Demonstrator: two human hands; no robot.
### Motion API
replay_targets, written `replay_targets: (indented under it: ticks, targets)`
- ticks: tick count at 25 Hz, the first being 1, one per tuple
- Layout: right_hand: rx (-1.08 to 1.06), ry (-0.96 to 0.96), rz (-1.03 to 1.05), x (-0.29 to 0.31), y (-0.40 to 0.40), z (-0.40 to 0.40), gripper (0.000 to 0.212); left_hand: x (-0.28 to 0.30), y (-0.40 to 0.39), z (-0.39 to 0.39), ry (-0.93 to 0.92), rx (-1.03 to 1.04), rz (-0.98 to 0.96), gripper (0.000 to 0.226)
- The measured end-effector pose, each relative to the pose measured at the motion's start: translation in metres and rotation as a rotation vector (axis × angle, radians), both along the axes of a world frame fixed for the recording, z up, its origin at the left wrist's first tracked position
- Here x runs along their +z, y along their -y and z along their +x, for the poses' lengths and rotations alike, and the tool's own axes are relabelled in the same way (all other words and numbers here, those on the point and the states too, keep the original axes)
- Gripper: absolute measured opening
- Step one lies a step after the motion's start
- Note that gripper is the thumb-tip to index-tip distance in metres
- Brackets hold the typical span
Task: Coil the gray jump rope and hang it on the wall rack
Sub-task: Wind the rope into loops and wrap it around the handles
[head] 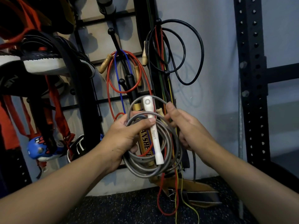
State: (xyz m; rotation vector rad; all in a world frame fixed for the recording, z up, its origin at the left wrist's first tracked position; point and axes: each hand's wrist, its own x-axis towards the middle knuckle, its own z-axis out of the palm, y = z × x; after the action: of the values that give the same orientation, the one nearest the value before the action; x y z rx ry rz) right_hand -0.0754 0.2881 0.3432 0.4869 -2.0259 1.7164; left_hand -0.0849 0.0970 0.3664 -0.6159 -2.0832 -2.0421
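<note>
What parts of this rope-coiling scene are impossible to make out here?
- Second handle of the gray jump rope: not visible in the head view; only one white handle shows.
- Right hand fingertips: curled behind the coil.
- Gold tube lettering: partly covered by the left hand.

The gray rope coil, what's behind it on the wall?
Behind the gray rope coil, held in the left hand, a gold tube with black lettering shows through, beside red cord and blue cord. The tube's lower end and its lettering are partly covered.
</note>
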Motion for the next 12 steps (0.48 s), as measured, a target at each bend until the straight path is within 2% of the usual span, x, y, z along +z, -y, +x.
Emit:
replay_targets:
  ticks: [4,6,8,10,12]
  targets:
    - [0.111,0.021,0.015,-0.006,0.003,0.005,0.074,-0.001,-0.004,-0.002,-0.009,0.056,0.314,0.044]
    - [0.156,-0.012,-0.023,-0.011,0.010,0.002,0.056,-0.004,-0.007,-0.003,-0.004,0.099,0.383,0.034]
    - [0.169,-0.035,-0.060,-0.015,0.014,0.000,0.036,-0.010,-0.010,-0.003,0.029,0.106,0.429,0.027]
    - [0.190,-0.050,-0.085,-0.018,0.014,-0.001,0.021,-0.013,-0.009,-0.003,0.044,0.098,0.416,0.036]
    - [0.205,-0.050,-0.067,-0.019,0.009,-0.002,0.016,-0.015,-0.005,-0.006,0.022,0.099,0.344,0.045]
